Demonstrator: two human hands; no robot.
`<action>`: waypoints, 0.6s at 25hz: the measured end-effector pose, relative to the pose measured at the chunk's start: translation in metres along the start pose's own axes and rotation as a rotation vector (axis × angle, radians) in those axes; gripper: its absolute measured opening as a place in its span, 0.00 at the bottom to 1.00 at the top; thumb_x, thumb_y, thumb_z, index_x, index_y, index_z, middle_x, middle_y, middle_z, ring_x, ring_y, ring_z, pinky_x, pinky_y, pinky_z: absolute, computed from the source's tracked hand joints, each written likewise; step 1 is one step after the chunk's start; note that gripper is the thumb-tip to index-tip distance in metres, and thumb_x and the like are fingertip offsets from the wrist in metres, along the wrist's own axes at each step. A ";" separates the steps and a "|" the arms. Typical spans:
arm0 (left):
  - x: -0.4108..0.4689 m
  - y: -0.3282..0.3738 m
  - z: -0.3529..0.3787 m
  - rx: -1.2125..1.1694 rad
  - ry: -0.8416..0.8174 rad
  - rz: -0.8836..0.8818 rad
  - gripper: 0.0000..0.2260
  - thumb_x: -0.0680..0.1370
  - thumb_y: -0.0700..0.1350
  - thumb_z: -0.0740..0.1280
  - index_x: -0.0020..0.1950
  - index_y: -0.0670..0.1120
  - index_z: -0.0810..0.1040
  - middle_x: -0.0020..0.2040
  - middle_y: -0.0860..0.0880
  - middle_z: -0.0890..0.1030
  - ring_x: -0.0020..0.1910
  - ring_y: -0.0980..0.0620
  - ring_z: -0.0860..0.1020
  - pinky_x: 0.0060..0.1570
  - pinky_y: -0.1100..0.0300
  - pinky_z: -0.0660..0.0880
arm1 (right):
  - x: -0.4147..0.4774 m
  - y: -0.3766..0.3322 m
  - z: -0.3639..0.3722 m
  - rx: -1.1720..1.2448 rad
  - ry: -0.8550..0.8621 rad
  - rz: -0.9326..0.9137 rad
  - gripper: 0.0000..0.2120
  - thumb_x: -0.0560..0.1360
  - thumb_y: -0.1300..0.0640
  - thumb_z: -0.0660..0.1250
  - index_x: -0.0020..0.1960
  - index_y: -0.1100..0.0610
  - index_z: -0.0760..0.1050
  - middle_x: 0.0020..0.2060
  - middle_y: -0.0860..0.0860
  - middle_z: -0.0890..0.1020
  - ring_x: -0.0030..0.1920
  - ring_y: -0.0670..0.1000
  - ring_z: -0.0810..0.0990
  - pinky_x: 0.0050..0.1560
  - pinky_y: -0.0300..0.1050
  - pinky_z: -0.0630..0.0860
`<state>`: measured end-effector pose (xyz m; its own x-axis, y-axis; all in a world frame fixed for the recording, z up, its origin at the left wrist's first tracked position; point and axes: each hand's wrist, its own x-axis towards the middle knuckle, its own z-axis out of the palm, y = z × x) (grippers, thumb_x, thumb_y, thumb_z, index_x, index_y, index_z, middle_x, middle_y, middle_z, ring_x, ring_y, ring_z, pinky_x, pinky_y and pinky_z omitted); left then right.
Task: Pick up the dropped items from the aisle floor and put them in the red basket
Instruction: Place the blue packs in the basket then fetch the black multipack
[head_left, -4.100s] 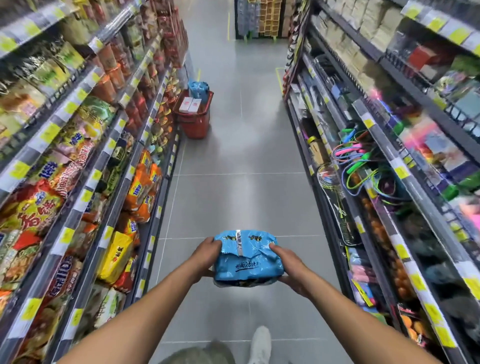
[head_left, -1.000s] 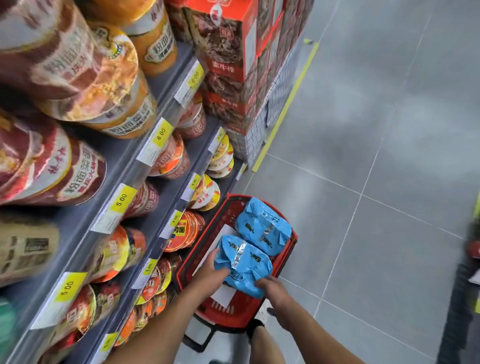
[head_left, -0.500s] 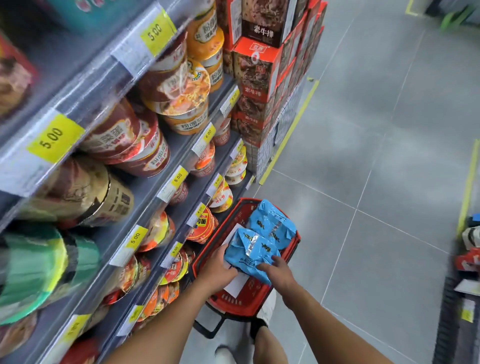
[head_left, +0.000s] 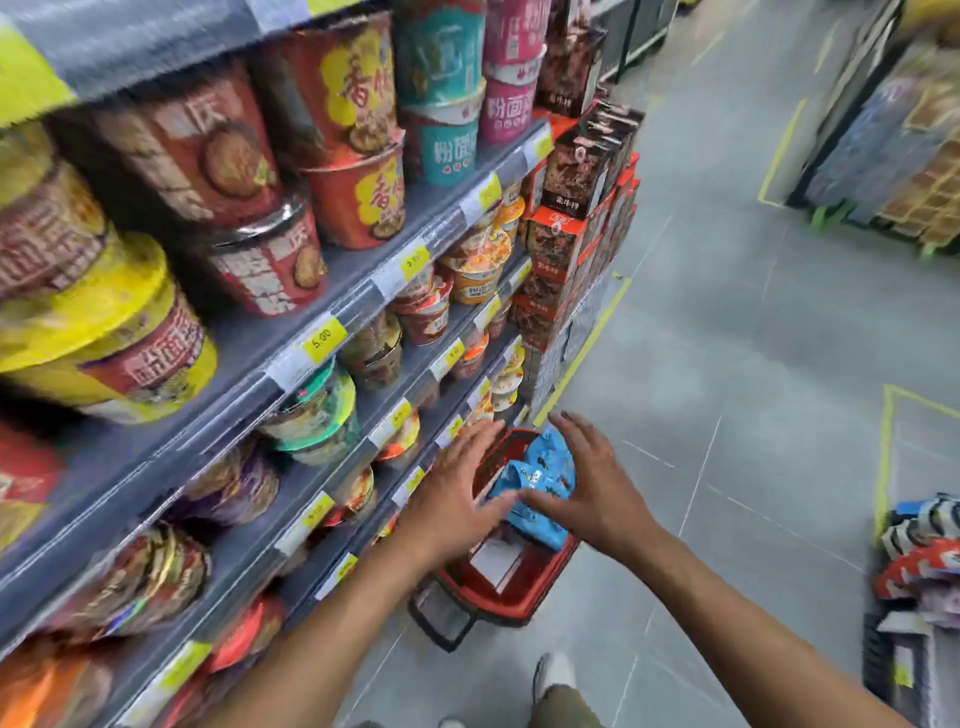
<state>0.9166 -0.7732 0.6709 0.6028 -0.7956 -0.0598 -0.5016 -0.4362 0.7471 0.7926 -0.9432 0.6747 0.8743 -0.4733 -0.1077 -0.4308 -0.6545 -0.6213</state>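
Observation:
The red basket (head_left: 524, 597) stands on the floor against the foot of the left shelves. Two blue packets (head_left: 545, 483) lie inside it, on top of white boxes (head_left: 493, 564). Both my hands hover above the basket with fingers spread and nothing in them. My left hand (head_left: 452, 493) is over the basket's left side, my right hand (head_left: 592, 483) over its right side. They partly hide the packets. The frame is blurred by motion.
Shelves (head_left: 322, 343) of instant noodle cups fill the left side. Stacked red and black boxes (head_left: 566, 244) stand at the shelf end beyond the basket. Grey tiled floor (head_left: 753, 338) with yellow lines stretches to the right. More goods (head_left: 919, 566) sit at the right edge.
Both hands let go of the blue packet, which now lies in the basket, and lifted off with fingers spread. The view has tilted upward.

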 end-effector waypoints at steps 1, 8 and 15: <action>-0.008 0.008 -0.013 0.068 0.046 0.038 0.36 0.77 0.55 0.71 0.82 0.54 0.59 0.82 0.55 0.58 0.80 0.58 0.56 0.79 0.60 0.53 | -0.005 -0.012 -0.013 -0.016 0.030 -0.055 0.52 0.64 0.25 0.65 0.81 0.47 0.57 0.80 0.50 0.60 0.79 0.51 0.58 0.77 0.52 0.60; -0.085 0.036 -0.051 0.360 0.282 -0.001 0.41 0.76 0.65 0.69 0.83 0.61 0.50 0.83 0.57 0.51 0.82 0.54 0.49 0.80 0.48 0.55 | -0.035 -0.053 -0.048 -0.261 0.072 -0.332 0.54 0.65 0.21 0.64 0.82 0.45 0.53 0.81 0.49 0.58 0.79 0.56 0.59 0.76 0.60 0.64; -0.192 0.059 -0.008 0.415 0.445 -0.224 0.44 0.74 0.67 0.71 0.82 0.61 0.49 0.84 0.57 0.49 0.82 0.52 0.49 0.79 0.46 0.57 | -0.090 -0.052 -0.040 -0.339 -0.070 -0.542 0.55 0.63 0.19 0.59 0.82 0.46 0.52 0.81 0.47 0.57 0.80 0.54 0.56 0.77 0.59 0.62</action>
<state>0.7766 -0.6424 0.7316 0.8757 -0.4550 0.1617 -0.4779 -0.7685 0.4254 0.7271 -0.8903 0.7474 0.9955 0.0090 0.0946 0.0392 -0.9455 -0.3232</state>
